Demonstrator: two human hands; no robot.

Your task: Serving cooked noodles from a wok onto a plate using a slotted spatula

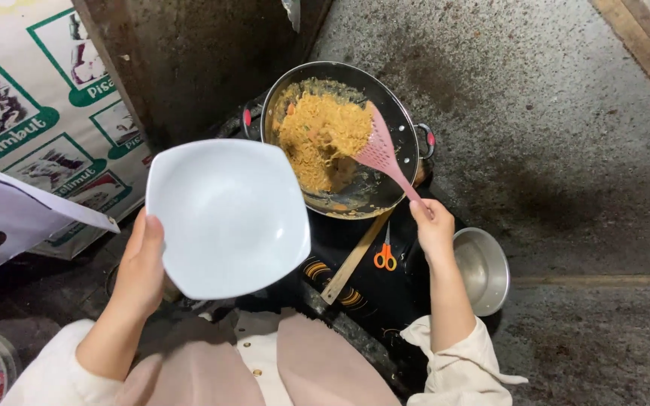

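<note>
My left hand (143, 263) grips the near-left rim of an empty white squarish bowl (227, 214), held up in front of the pan. A dark wok (396, 120) with two red-tipped handles sits beyond it, full of yellow fried noodles (321, 135). My right hand (432, 225) holds the handle of a pink slotted spatula (379, 150). The spatula's head rests on the noodles at the wok's right side.
Under the wok is a black stove (355, 293). Orange-handled scissors (385, 256) and a wooden stick (355, 256) lie on it. A metal bowl (484, 269) stands to the right on the grey speckled floor (566, 113). A printed banner (31, 120) hangs at left.
</note>
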